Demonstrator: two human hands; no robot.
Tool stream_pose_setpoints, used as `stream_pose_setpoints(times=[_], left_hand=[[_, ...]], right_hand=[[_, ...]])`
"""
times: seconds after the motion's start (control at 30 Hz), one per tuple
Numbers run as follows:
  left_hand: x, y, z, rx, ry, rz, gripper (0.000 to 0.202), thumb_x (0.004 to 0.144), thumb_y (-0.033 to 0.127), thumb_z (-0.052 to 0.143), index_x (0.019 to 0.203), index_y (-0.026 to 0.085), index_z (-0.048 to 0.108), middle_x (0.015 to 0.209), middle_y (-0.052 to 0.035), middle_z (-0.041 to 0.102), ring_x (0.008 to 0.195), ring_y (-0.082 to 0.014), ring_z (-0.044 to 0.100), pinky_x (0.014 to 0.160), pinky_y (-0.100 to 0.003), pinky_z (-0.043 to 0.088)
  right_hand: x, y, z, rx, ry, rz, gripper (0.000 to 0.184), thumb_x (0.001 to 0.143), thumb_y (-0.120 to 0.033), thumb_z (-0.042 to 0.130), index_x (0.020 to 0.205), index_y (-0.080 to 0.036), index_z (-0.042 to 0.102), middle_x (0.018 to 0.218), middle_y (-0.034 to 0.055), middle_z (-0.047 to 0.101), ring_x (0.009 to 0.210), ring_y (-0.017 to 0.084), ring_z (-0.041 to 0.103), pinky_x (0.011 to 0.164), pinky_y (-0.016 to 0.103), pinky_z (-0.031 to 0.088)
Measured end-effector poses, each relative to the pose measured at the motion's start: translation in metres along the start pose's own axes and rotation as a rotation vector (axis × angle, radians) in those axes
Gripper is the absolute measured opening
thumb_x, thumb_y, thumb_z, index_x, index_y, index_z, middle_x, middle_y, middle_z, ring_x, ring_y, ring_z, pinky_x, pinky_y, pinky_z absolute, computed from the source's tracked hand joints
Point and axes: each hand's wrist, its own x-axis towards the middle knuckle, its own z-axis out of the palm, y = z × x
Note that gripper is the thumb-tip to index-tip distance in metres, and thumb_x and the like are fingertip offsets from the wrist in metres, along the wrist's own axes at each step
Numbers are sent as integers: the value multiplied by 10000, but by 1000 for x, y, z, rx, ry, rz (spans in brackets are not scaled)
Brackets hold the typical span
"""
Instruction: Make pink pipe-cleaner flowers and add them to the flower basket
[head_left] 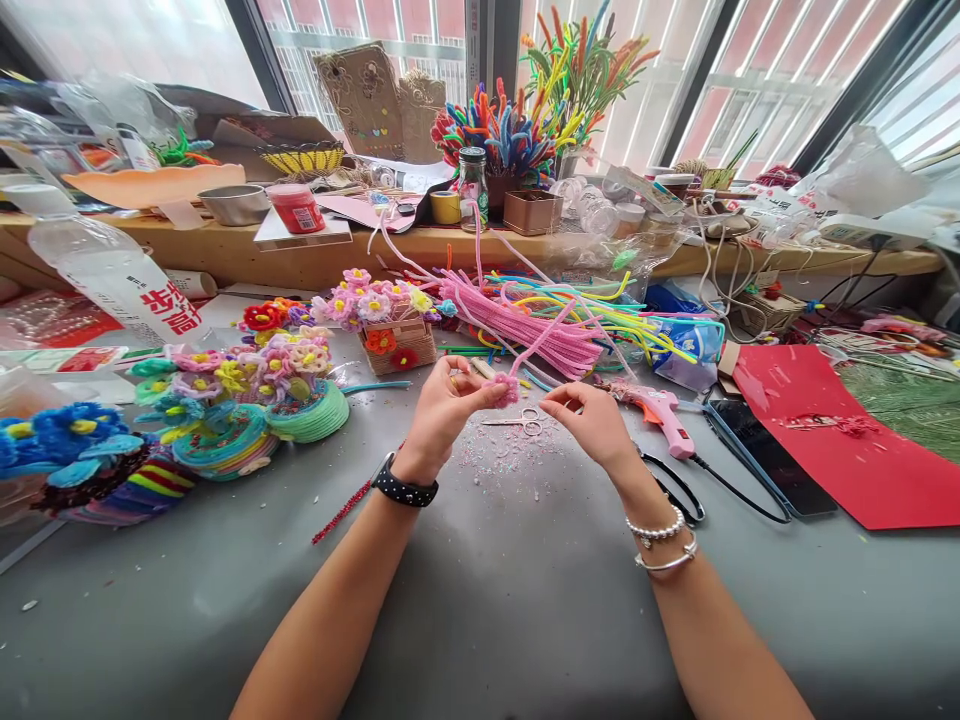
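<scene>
Between the thumb and fingers of my left hand (442, 405) is a pink pipe cleaner (507, 388), its end bent into small loops and its free length sticking up to the right. My right hand (592, 420) is pinched closed a little to the right of the loops; whatever may be in its fingertips is too small to make out. Small scissors (529, 422) lie on the table between my hands among scattered pink fluff. Just beyond is a bundle of pink pipe cleaners (525, 325). A pink glue gun (664, 415) rests to the right of my right hand.
Pots of pipe-cleaner flowers (304, 405) stand on the left, with a flower basket (397, 345) behind. On the right lie a phone (772, 455), red card (862, 440) and a black cable (739, 490). A cluttered wooden ledge (360, 258) runs along the back.
</scene>
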Motion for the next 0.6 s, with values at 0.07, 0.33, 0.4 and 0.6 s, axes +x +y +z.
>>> stream_pose_setpoints(times=[0.07,0.33,0.4,0.6], left_hand=[[1,-1,-1,-12,43,13,432,553,175,726,773,178,354,579,41,608,603,-136,629,626,-265,486],[7,-4,-6,-105,196,-28,390,580,155,698,843,152,410,720,3,609,661,-101,611,697,-266,480],[7,-3,-6,-105,188,-54,366,593,148,685,837,150,412,723,1,602,662,-97,605,685,-259,481],[6,-5,-4,-46,166,-70,356,605,180,681,831,152,407,721,5,586,647,-89,590,637,-236,473]], right_hand=[[0,2,0,-257,-19,-81,129,704,-293,575,705,-178,632,733,29,593,632,134,496,626,272,358],[-3,7,11,-677,-220,-127,189,753,-277,538,905,-188,607,926,56,568,854,173,534,707,264,377],[-4,9,14,-764,-228,-133,175,776,-265,503,899,-177,591,916,65,568,891,187,523,721,270,371],[-5,8,19,-869,-265,-117,186,761,-124,424,902,-132,545,921,95,565,855,189,532,672,267,372]])
